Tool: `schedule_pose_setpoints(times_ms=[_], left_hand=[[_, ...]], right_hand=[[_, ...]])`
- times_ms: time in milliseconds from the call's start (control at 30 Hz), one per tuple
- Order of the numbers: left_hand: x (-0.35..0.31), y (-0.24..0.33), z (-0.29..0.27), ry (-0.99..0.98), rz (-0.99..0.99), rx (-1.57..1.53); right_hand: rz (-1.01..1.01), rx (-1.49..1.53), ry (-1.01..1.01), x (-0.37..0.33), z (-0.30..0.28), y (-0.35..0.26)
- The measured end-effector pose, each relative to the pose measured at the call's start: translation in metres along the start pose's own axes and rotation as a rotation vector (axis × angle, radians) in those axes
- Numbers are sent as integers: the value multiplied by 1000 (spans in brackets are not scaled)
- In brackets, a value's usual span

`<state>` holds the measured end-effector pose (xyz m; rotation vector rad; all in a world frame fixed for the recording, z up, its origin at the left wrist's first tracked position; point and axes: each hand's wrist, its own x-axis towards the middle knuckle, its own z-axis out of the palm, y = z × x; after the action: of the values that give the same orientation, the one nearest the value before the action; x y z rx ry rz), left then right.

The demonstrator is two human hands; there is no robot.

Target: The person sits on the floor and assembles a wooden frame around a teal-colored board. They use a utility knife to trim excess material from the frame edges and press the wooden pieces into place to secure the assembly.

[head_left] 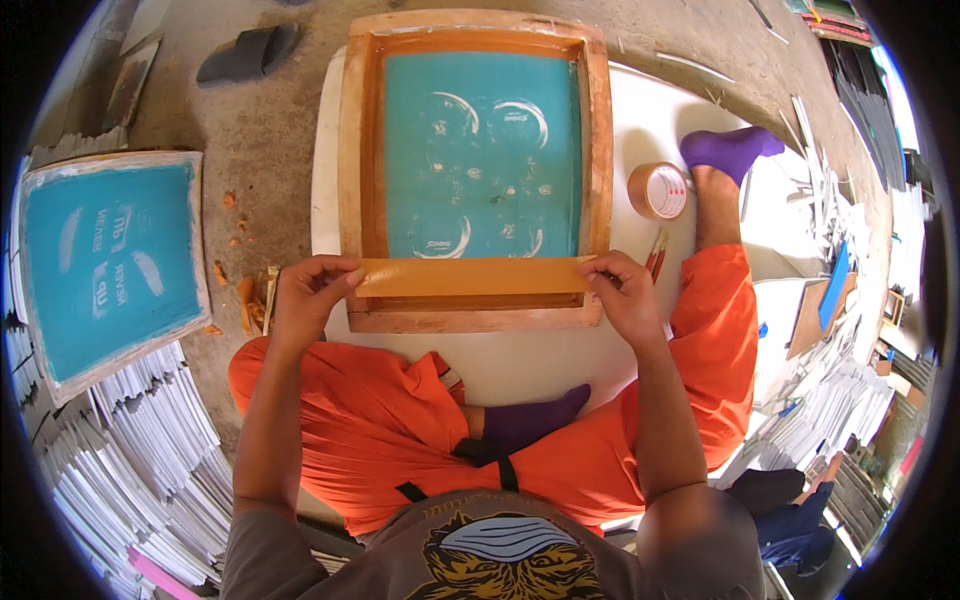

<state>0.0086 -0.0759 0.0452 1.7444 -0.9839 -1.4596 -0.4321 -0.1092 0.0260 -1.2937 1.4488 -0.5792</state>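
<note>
A wooden-framed printing screen (359, 150) lies before me, its teal mesh (480, 205) marked with pale curved designs. Between my hands a strip of brown packing tape (470, 277) is stretched straight across the near end of the screen. My left hand (318, 292) pinches the strip's left end between thumb and fingers. At the opposite end, my right hand (628, 295) pinches it in the same way. Whether the strip touches the mesh, I cannot tell. A tape roll (641, 194) stands apart to the right of the frame.
Under the frame is a white board (500, 355). A slim red tool (657, 252) lies by my right hand. Left are a second teal screen (110, 330), crumpled brown scraps (246, 302) and stacked white sheets (140, 450). A dark slipper (248, 57) lies far left.
</note>
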Motion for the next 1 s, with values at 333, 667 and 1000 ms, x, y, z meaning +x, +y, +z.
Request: schedule_pose_setpoints(times_ms=[333,667,1000], left_hand=[[6,-11,-3,-36,40,174],[2,-8,4,-42,42,185],[2,-5,-1,-117,57,210]], right_hand=[[-26,-165,-30,-1,4,-14],[-58,-200,-32,-3,5,-9],[-82,-224,-26,-4,6,-8]])
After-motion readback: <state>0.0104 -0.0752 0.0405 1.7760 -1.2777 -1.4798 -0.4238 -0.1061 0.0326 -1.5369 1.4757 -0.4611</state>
